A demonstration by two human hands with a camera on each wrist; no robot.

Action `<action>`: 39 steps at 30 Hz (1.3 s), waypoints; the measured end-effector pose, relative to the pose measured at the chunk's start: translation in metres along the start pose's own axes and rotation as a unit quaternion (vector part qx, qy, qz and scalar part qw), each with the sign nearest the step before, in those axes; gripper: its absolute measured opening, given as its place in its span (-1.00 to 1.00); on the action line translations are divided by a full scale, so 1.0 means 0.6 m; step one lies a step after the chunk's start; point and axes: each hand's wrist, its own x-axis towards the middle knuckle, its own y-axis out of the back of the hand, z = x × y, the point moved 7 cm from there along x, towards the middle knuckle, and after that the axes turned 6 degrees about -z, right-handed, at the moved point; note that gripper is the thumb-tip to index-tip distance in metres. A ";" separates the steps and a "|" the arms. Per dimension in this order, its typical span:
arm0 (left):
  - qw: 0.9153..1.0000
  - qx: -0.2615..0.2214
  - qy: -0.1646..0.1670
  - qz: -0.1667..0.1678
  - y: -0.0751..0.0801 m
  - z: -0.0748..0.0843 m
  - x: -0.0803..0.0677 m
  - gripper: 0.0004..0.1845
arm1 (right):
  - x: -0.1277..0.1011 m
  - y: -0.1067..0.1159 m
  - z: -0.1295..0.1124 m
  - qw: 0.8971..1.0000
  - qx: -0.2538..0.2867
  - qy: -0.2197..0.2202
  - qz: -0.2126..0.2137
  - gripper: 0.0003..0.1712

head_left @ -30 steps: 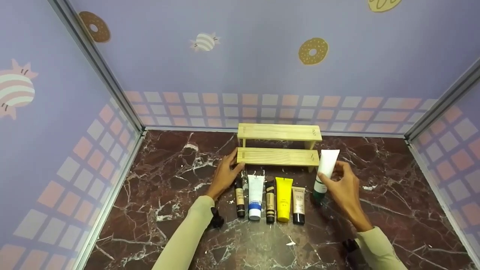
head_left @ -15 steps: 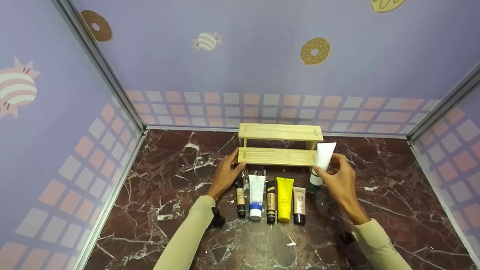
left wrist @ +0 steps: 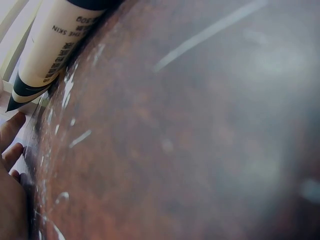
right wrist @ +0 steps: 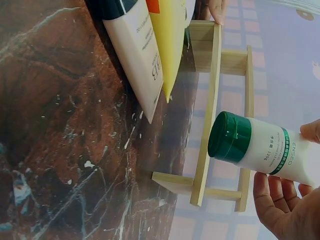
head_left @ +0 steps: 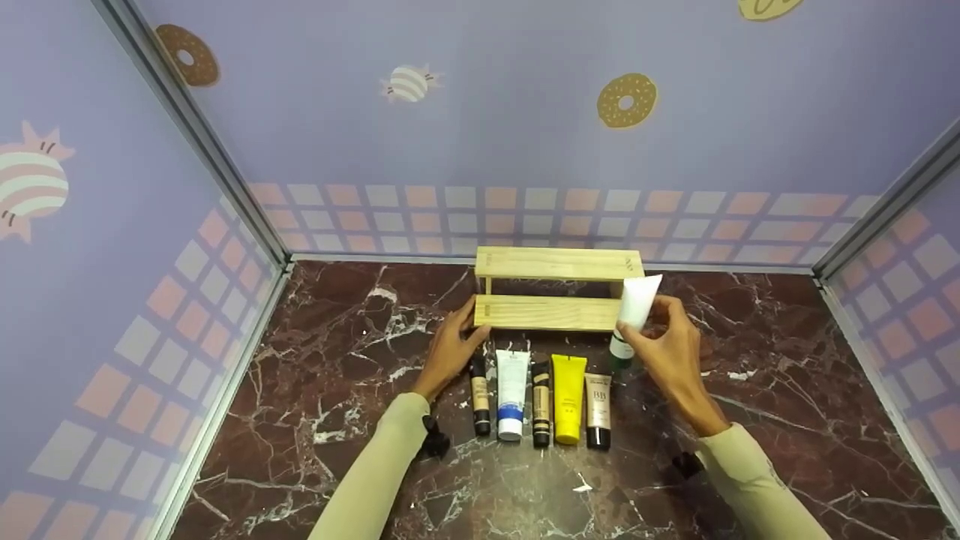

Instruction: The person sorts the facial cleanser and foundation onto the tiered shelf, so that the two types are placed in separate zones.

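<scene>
My right hand (head_left: 670,349) pinches a white cleanser tube (head_left: 634,307) between thumb and fingers. Its green cap (right wrist: 230,137) points down, and the tube tilts above the table, in front of the right end of a two-step wooden stand (head_left: 547,312). My left hand (head_left: 450,351) grips the left end of the lower step, thumb at the front; its fingertips (right wrist: 216,11) show on that end in the right wrist view. In front of the stand lie a beige BB cream tube (head_left: 598,409), a yellow tube (head_left: 568,401) and a white-and-blue tube (head_left: 511,390).
Two slim black-and-beige tubes, one at the row's left end (head_left: 481,397) and one in its middle (head_left: 541,405), lie on the dark red marbled table (head_left: 322,360). Lilac panels enclose it; the back wall (head_left: 510,150) stands close behind the stand.
My right hand has moved the cleanser tube left and away from me, up beside the right end of the lower step. My left hand and the row of tubes have stayed put.
</scene>
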 end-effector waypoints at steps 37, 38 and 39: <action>1.000 0.019 0.011 -0.012 0.000 0.000 -0.003 -0.15 | 0.078 -0.048 -0.085 0.997 0.047 0.040 -0.036 -0.33; 1.000 0.021 0.007 -0.009 0.001 0.001 -0.002 -0.15 | 0.081 -0.051 -0.090 0.997 0.051 0.042 -0.040 -0.34; 1.000 0.022 0.005 -0.006 0.002 0.001 -0.002 -0.16 | 0.085 -0.054 -0.094 0.997 0.054 0.045 -0.042 -0.34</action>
